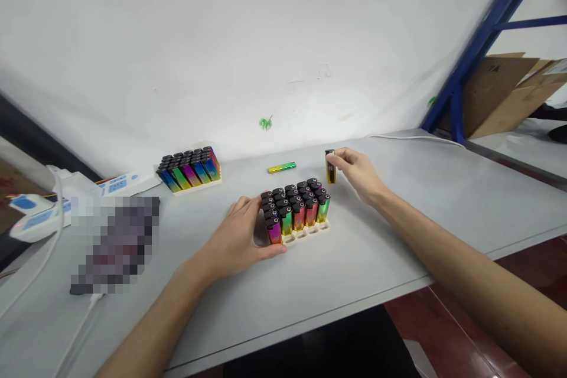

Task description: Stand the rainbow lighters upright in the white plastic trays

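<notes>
Near the middle of the table stands a cream tray [305, 235] packed with colourful upright lighters [299, 214]; its front row has one lighter at the left end and several bare slots. My left hand [241, 236] is closed around the tray's left end, thumb at the front corner and fingers at the back. Behind and to the right of the tray, my right hand [354, 171] pinches a black and yellow lighter [331, 168] upright between thumb and fingers. A yellow-green lighter [282, 168] lies flat behind the tray.
A second filled lighter tray [195, 187] stands at the back left by the wall. Farther left are white power strips [117, 185], a blurred dark object [117, 245] and a white cable [84, 322]. Cardboard boxes [500, 94] sit beyond the blue metal frame [469, 47].
</notes>
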